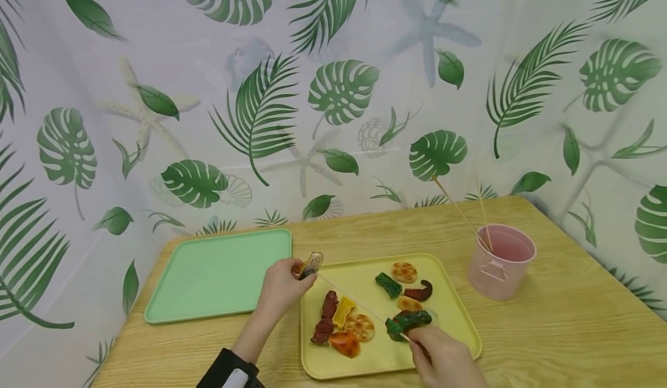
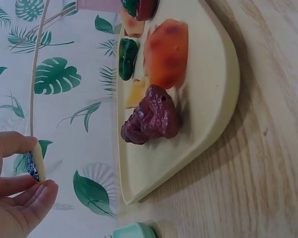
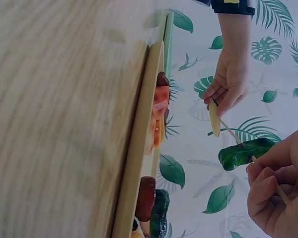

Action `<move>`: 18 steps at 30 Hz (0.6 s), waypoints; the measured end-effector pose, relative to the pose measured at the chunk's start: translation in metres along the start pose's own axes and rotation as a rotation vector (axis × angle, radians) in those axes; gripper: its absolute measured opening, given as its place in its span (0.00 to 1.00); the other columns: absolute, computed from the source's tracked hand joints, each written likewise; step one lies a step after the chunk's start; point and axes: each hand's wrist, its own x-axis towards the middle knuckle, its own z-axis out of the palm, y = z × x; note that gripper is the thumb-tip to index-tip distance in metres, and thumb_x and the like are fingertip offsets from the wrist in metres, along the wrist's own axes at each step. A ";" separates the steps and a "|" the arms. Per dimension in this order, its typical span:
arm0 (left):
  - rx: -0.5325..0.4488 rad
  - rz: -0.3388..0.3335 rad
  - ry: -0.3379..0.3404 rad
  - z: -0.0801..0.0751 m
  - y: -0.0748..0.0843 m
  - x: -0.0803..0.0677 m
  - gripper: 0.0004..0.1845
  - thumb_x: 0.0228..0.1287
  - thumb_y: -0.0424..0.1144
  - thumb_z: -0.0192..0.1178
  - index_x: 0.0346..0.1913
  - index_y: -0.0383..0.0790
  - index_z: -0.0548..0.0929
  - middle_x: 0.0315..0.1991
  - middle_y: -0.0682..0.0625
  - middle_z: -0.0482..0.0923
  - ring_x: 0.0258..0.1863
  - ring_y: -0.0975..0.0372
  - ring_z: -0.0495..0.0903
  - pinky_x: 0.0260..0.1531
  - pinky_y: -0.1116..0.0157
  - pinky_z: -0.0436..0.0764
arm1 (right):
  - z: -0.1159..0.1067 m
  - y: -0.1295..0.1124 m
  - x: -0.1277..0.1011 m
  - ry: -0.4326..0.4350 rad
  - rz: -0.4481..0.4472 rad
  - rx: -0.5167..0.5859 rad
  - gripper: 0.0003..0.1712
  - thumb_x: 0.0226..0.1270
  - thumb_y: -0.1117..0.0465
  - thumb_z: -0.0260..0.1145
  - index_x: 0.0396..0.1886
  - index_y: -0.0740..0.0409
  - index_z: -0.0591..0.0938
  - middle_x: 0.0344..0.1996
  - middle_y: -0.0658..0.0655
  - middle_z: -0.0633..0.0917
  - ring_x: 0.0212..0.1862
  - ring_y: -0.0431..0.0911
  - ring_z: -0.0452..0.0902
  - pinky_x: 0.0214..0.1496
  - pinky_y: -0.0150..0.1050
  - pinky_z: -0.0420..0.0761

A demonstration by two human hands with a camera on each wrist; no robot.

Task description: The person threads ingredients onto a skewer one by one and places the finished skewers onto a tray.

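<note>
Wooden table point(image 1: 547, 341), leaf-print curtain; no readable writing.
Left hand point(image 1: 281, 288) pinches a dark food piece point(image 1: 311, 264) on the skewer point(image 1: 354, 302); right hand point(image 1: 443, 356) grips its end. Only the head view shows the pink bucket point(image 1: 501, 262).

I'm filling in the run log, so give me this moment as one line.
left hand: pinches flat piece at skewer tip | right hand: holds skewer, green piece threaded | above yellow tray

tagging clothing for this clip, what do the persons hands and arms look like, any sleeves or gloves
Both hands are bare: no gloves, rings or watch show. The left hand leads to a bare forearm ending in a dark sleeve cuff with a small pale patch or label on it. The right hand is cut off at the frame edge, so no sleeve is visible there.
</note>
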 end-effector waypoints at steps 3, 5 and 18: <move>0.072 0.043 0.031 0.001 0.003 -0.001 0.17 0.53 0.38 0.67 0.42 0.29 0.82 0.32 0.43 0.78 0.28 0.57 0.77 0.24 0.64 0.76 | -0.001 -0.002 0.003 0.010 0.003 0.002 0.12 0.44 0.72 0.72 0.24 0.54 0.80 0.22 0.44 0.77 0.24 0.34 0.73 0.23 0.25 0.70; 0.096 0.059 0.043 0.002 0.004 -0.002 0.17 0.53 0.39 0.67 0.42 0.29 0.81 0.33 0.43 0.77 0.28 0.57 0.76 0.23 0.65 0.74 | -0.002 -0.003 0.004 0.008 0.021 0.001 0.19 0.32 0.76 0.74 0.24 0.54 0.80 0.22 0.43 0.77 0.24 0.34 0.73 0.23 0.25 0.71; 0.076 0.248 0.048 0.021 0.028 -0.015 0.16 0.50 0.38 0.70 0.38 0.31 0.81 0.31 0.45 0.78 0.27 0.60 0.74 0.25 0.66 0.75 | 0.006 -0.013 0.009 0.005 0.018 0.060 0.18 0.37 0.75 0.74 0.24 0.52 0.79 0.23 0.43 0.77 0.25 0.35 0.73 0.23 0.26 0.71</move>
